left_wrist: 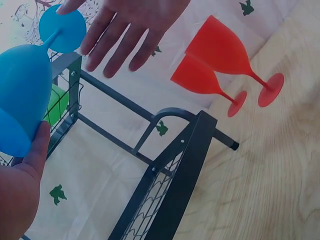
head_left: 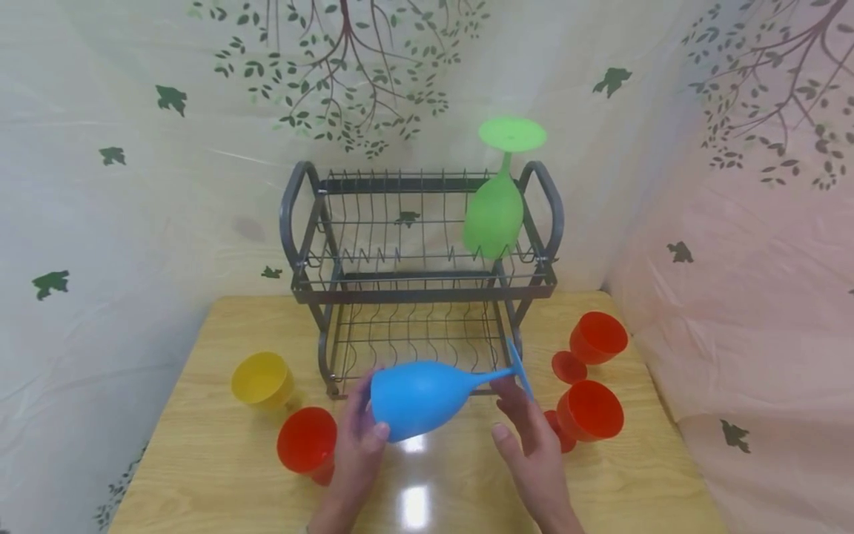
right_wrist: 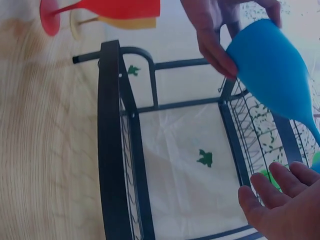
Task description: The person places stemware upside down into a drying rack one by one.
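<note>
Sky-blue goblet (head_left: 422, 397) looks smooth, thin-stemmed, perhaps plastic.

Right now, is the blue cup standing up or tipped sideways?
Tipped sideways. In the head view, the blue cup has its bowl at the left and its round foot off to the right, not underneath.

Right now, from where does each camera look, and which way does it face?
Head: worn on the head, facing forward and down at the rack, table and blue cup; left grip and right grip show.
Left wrist: worn there, tilted, facing past the rack toward two red cups on the right; both grips show.
Right wrist: worn there, tilted, facing past the rack toward a red cup and yellow cup on the left; both grips show.
Both wrist views share the rack, blue cup and both grips.
</note>
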`<move>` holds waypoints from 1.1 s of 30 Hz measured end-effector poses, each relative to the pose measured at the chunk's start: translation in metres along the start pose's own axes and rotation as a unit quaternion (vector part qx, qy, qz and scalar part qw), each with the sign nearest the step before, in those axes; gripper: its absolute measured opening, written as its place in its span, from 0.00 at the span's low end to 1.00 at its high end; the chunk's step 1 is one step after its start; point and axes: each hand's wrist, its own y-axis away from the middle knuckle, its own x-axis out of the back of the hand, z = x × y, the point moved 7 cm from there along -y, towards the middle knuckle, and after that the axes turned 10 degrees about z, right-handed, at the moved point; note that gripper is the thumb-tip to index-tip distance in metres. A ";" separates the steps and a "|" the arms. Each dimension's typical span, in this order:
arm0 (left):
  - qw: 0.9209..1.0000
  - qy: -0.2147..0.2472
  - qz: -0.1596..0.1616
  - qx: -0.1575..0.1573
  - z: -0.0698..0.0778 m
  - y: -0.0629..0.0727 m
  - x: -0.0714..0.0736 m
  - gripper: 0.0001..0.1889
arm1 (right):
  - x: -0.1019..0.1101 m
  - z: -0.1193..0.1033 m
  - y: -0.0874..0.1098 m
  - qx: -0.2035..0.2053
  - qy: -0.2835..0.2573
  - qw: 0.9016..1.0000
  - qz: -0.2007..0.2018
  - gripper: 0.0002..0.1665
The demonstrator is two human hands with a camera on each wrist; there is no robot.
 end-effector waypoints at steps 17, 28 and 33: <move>0.999 0.020 -0.015 0.021 -0.006 0.007 -0.014 0.31 | -0.028 -0.004 0.009 0.007 -0.035 0.999 -0.038 0.37; 0.995 0.060 -0.039 0.065 -0.015 0.006 -0.019 0.32 | -0.033 -0.007 0.009 0.000 -0.036 0.999 -0.024 0.36; 0.995 0.048 -0.055 0.073 -0.020 0.007 -0.020 0.35 | -0.031 -0.007 0.007 -0.001 -0.037 0.999 -0.016 0.35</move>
